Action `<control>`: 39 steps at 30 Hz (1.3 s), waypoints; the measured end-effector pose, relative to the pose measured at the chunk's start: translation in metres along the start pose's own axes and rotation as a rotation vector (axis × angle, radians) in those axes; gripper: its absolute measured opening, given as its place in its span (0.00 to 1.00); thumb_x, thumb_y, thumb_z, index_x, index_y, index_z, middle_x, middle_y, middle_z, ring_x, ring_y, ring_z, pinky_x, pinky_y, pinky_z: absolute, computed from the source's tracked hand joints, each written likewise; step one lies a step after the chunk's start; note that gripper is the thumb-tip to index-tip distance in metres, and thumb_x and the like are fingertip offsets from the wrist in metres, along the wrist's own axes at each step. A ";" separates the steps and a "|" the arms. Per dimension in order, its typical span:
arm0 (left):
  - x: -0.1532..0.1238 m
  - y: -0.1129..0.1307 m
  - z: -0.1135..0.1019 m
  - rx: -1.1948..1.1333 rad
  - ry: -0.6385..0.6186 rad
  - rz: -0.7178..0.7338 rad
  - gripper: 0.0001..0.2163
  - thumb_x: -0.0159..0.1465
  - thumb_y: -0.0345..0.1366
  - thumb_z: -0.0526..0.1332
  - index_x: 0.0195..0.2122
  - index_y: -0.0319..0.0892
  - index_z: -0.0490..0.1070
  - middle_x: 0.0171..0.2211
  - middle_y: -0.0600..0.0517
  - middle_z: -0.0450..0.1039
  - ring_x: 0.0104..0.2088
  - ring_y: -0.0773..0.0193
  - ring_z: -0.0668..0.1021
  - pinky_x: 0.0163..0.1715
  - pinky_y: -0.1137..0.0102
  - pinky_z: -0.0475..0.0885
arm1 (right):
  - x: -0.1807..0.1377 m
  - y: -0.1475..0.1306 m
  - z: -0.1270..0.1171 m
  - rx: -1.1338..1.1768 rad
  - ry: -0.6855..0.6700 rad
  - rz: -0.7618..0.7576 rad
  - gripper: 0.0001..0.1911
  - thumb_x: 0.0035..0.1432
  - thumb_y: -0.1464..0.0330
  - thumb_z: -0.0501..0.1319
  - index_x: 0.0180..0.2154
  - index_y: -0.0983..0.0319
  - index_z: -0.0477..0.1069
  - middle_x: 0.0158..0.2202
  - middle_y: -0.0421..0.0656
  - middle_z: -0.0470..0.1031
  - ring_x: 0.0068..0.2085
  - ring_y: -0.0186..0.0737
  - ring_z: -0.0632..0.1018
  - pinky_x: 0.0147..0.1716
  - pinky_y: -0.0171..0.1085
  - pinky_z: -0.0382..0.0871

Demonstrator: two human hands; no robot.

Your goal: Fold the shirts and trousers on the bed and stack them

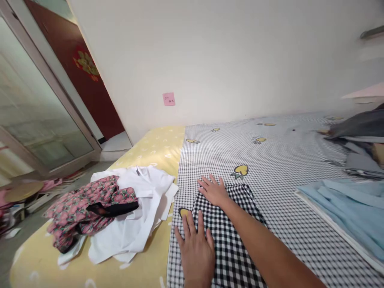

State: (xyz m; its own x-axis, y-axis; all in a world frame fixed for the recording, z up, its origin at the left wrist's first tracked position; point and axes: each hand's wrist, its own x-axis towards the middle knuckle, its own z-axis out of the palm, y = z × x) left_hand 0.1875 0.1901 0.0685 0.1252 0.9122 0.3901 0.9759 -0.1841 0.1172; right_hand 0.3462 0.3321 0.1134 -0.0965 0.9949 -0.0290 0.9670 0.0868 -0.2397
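Observation:
A black-and-white checked garment (231, 236) lies folded flat on the bed. My left hand (196, 248) rests palm down on its near left edge, fingers stretched out. My right hand (213, 190) lies flat on its far left corner, fingers spread and pointing left, with the forearm crossing over the garment. Neither hand holds anything.
The bed carries a small-check sheet (288, 160) with yellow fruit prints over a yellow mattress (150, 152). To the left lie a white garment (141, 216) and a pink floral one (87, 204). Light blue cloth (351, 212) and grey clothes (357, 128) sit at right. A glass door (36, 112) stands at left.

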 end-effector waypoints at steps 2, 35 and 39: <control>0.001 -0.001 0.000 -0.002 0.021 -0.001 0.24 0.71 0.44 0.52 0.68 0.55 0.58 0.70 0.45 0.60 0.69 0.45 0.63 0.66 0.37 0.54 | -0.005 -0.002 0.001 -0.011 0.039 -0.011 0.36 0.69 0.45 0.30 0.73 0.46 0.44 0.76 0.31 0.40 0.75 0.53 0.40 0.70 0.63 0.32; 0.017 0.009 -0.045 -0.246 -0.306 -0.131 0.27 0.70 0.45 0.50 0.70 0.51 0.57 0.74 0.45 0.51 0.74 0.46 0.50 0.70 0.41 0.38 | -0.230 0.007 0.025 -0.025 0.180 -0.085 0.29 0.71 0.51 0.49 0.70 0.42 0.55 0.74 0.38 0.53 0.73 0.56 0.53 0.68 0.65 0.47; 0.037 -0.016 -0.058 -0.500 -0.429 -0.234 0.24 0.72 0.46 0.45 0.66 0.54 0.64 0.71 0.50 0.58 0.72 0.50 0.57 0.70 0.43 0.46 | -0.243 0.035 0.034 0.006 0.171 -0.076 0.32 0.68 0.43 0.46 0.70 0.40 0.53 0.74 0.37 0.51 0.73 0.56 0.52 0.68 0.66 0.47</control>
State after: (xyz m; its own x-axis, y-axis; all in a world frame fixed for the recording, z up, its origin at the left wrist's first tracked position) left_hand 0.1664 0.2053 0.1336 0.0819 0.9935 -0.0796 0.7994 -0.0178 0.6006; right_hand 0.3954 0.0914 0.0795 -0.1275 0.9797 0.1547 0.9570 0.1625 -0.2403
